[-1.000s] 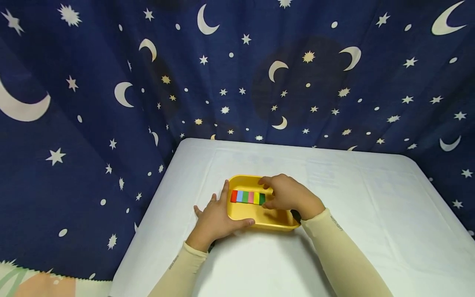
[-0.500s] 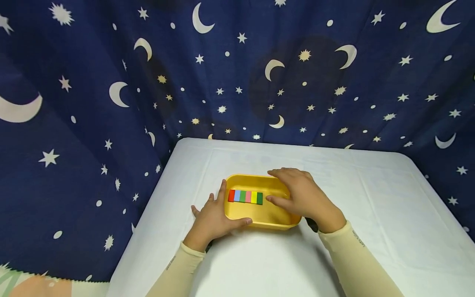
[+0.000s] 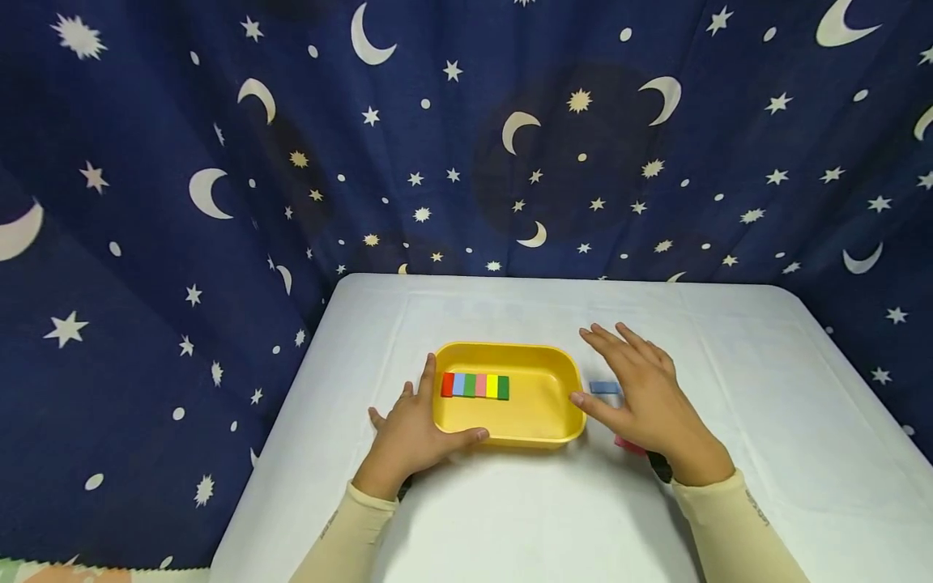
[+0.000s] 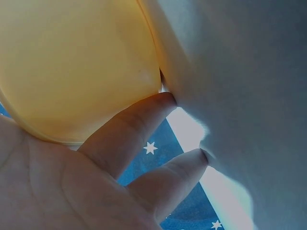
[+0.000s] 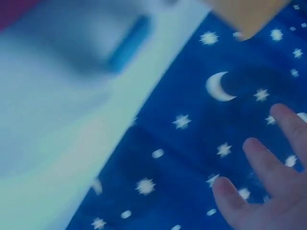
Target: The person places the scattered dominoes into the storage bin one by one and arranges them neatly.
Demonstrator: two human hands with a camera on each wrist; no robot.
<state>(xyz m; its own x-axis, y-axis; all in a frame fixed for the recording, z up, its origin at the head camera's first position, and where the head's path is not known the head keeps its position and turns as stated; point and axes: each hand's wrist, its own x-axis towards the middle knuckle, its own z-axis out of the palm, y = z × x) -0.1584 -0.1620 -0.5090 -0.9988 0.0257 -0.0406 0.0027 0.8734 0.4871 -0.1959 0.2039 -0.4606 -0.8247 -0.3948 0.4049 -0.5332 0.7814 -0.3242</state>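
A yellow plastic tray (image 3: pixel 543 405) sits on the white table. Inside it, toward the left, a tight row of coloured blocks (image 3: pixel 481 385) runs from red to dark green. My left hand (image 3: pixel 411 437) spans the tray's near left corner, thumb along the near rim and index finger by the left end. The left wrist view has two of its fingers straight beside the tray's yellow wall (image 4: pixel 81 62). Spread and holding nothing, my right hand (image 3: pixel 649 405) hovers just right of the tray. Beneath it lie a blue block (image 3: pixel 603 388) and a partly hidden pinkish-red block (image 3: pixel 629 444).
The white tabletop (image 3: pixel 525 518) extends around the tray on all sides. Behind it and to the left hangs a dark blue curtain (image 3: pixel 437 138) printed with moons and stars. Both forearms wear cream sleeves (image 3: pixel 736 526).
My right hand has left the tray's inside, moved right over the table and spread its fingers, revealing the blue and pinkish-red blocks. My left hand stays at the tray; the view has shifted slightly.
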